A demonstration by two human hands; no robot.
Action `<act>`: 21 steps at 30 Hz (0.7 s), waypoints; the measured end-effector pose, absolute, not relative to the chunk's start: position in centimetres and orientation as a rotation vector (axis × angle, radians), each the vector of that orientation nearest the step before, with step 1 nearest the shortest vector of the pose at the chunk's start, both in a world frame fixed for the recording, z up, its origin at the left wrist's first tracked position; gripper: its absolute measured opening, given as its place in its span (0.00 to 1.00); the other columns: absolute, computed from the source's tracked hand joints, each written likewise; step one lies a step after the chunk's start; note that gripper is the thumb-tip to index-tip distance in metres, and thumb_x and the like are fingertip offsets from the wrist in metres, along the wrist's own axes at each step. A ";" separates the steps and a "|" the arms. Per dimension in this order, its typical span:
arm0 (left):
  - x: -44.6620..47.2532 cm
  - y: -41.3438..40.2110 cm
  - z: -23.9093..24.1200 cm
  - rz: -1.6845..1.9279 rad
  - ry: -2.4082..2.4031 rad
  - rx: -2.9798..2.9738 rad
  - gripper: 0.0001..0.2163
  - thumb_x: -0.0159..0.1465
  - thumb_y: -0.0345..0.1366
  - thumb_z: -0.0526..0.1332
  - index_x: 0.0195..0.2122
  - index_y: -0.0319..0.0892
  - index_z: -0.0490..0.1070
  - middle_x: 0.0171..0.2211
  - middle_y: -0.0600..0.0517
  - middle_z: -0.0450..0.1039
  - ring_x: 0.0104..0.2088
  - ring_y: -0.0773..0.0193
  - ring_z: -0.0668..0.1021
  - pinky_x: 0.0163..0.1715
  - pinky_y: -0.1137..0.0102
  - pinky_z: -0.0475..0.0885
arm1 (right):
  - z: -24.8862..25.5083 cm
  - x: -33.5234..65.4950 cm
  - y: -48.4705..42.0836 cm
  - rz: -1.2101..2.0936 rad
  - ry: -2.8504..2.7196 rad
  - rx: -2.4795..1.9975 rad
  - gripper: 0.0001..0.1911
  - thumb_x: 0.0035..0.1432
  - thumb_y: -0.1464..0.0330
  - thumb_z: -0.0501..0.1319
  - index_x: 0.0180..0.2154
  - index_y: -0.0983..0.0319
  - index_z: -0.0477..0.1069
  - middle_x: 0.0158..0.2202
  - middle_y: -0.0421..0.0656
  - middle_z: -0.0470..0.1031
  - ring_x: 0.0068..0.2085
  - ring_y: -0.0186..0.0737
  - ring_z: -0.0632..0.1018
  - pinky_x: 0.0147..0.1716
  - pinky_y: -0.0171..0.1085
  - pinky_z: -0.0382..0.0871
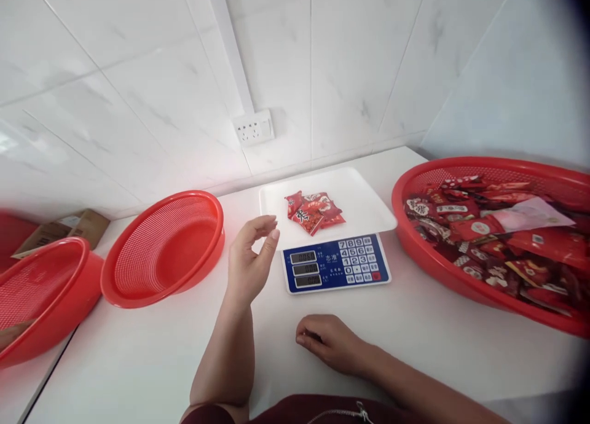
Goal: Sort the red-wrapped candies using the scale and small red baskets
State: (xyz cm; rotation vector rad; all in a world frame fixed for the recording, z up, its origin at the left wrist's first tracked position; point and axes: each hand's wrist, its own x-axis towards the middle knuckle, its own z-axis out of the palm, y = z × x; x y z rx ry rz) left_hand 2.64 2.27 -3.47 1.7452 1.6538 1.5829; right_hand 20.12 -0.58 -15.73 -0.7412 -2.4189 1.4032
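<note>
My left hand (252,259) is raised at the front left edge of the white weighing tray (364,212). Its fingers are bent, with a gap between them and the thumb, and nothing is in it. Several red snack packets (314,212) lie in a small pile on the tray. Below the tray is the scale's blue panel (336,264), with number keys and three small displays. My right hand (330,343) rests on the white table in front of the panel, its fingers curled in a loose fist with nothing showing in them.
A large red basket (442,292) full of red packets stands at the right. To the left is a red perforated basket (163,246) with nothing in it. Another red basket (69,301) stands further left, with part of another person's hand (16,333) and a cardboard box (90,227) behind.
</note>
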 end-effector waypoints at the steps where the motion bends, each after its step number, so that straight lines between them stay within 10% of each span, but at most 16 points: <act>1: 2.7 2.7 -3.7 1.513 1.690 1.789 0.11 0.63 0.39 0.58 0.45 0.44 0.69 0.43 0.47 0.74 0.43 0.61 0.76 0.45 0.63 0.72 | -15.8 20.1 -0.6 1.403 -2.416 -0.739 0.12 0.60 0.64 0.53 0.34 0.61 0.73 0.32 0.43 0.77 0.33 0.37 0.75 0.34 0.33 0.65; 7: 4.3 7.3 -4.8 0.844 1.740 2.192 0.28 0.60 0.49 0.58 0.60 0.50 0.54 0.65 0.44 0.49 0.65 0.49 0.51 0.59 0.50 0.56 | -15.4 20.3 -0.8 1.426 -2.420 -0.764 0.10 0.57 0.66 0.54 0.33 0.59 0.74 0.33 0.42 0.77 0.33 0.38 0.75 0.34 0.33 0.66; 14: 5.7 12.8 -4.4 0.211 1.586 2.476 0.41 0.52 0.64 0.55 0.64 0.49 0.49 0.67 0.43 0.38 0.66 0.44 0.37 0.59 0.40 0.36 | -15.1 20.7 -1.0 1.433 -2.465 -0.827 0.10 0.55 0.65 0.55 0.35 0.58 0.74 0.33 0.42 0.75 0.33 0.39 0.74 0.33 0.34 0.66; 21: 4.5 13.7 -4.7 0.128 1.697 2.337 0.46 0.52 0.59 0.60 0.66 0.47 0.38 0.66 0.40 0.45 0.65 0.44 0.49 0.57 0.44 0.54 | -15.3 21.0 -1.1 1.482 -2.486 -0.813 0.14 0.55 0.65 0.56 0.42 0.59 0.73 0.34 0.44 0.75 0.34 0.40 0.74 0.34 0.35 0.66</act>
